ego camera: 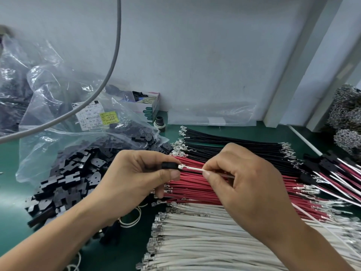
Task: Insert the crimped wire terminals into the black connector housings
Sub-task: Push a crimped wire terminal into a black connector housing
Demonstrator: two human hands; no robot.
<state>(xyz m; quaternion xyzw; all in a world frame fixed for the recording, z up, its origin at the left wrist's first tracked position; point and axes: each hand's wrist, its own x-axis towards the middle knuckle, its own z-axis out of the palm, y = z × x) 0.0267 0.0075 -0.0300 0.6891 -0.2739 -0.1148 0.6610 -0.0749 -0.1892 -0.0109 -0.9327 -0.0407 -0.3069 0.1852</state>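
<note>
Bare green mat (11, 159) lies open at nine o'clock. Loose black plastic housings (64, 184) crowd eight; red (195, 184), black (234, 147) and white wire bundles (195, 237) block three through six.

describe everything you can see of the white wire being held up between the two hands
The white wire is thin, with smooth white insulation and a small silvery crimped terminal at its left end. It lies nearly level above the red wire bundle, tilting slightly down to the right. The right hand pinches it behind the terminal. The terminal's tip meets the mouth of a black connector housing gripped in the left hand; how far it has entered cannot be told.
</note>
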